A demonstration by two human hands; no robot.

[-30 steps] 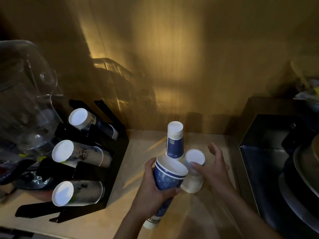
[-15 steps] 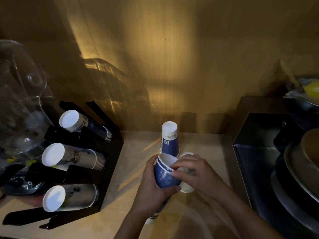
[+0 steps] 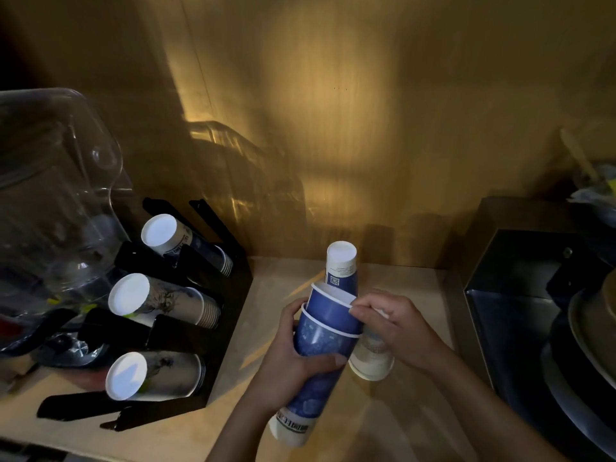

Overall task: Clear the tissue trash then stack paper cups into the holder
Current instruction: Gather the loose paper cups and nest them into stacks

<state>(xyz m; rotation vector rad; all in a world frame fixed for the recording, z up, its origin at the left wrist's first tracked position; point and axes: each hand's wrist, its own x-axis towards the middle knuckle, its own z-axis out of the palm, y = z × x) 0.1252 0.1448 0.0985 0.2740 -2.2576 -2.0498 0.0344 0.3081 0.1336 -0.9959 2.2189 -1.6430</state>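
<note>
My left hand grips a tilted stack of blue paper cups, mouth up and its white base near the counter. A top blue cup sticks partly out of the stack, and my right hand pinches its rim. A pale cup stands upside down on the counter just under my right hand. Behind it stands an upside-down blue cup stack. The black cup holder at the left holds three slanted rows of cups.
A clear plastic container stands at the far left behind the holder. A dark metal box and stacked plates fill the right side. The wooden wall is close behind the counter.
My right hand left the pale upside-down cup and came to the stack's mouth. A blue cup now sticks out of the top of the stack in my left hand.
</note>
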